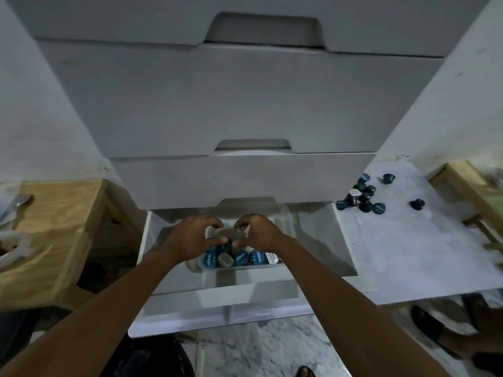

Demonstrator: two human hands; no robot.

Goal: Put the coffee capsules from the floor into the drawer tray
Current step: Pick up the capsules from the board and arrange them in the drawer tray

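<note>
Blue foil lids face up on a row of coffee capsules in the tray (239, 259), lined along the near wall of a clear plastic tray (283, 213) that sits inside the open bottom drawer (321, 240) of a white drawer unit (217, 104). The far part of the tray looks bare. Both hands reach into the tray from the near side. The left hand (190, 240) has its fingers curled, thumb and fingertips close together right over a dark capsule (227, 244) at the left end of the row; it touches or pinches that capsule, though the grip itself is not clear. The right hand (258, 232) is beside it, fingers bent and loosely spread, thumb pointing toward the left hand; whether it holds anything cannot be told.

To the right of the drawer, on the pale marbled floor (408, 240), lies a loose cluster of capsules (359, 197), dark and blue, some tipped on their sides, with one dark capsule (417, 204) apart to the right and another (388, 178) just beyond the group. The two drawers above are shut. A light wooden stool (54, 227) stands at the left, and a second wooden piece (468, 183) at the far right.
</note>
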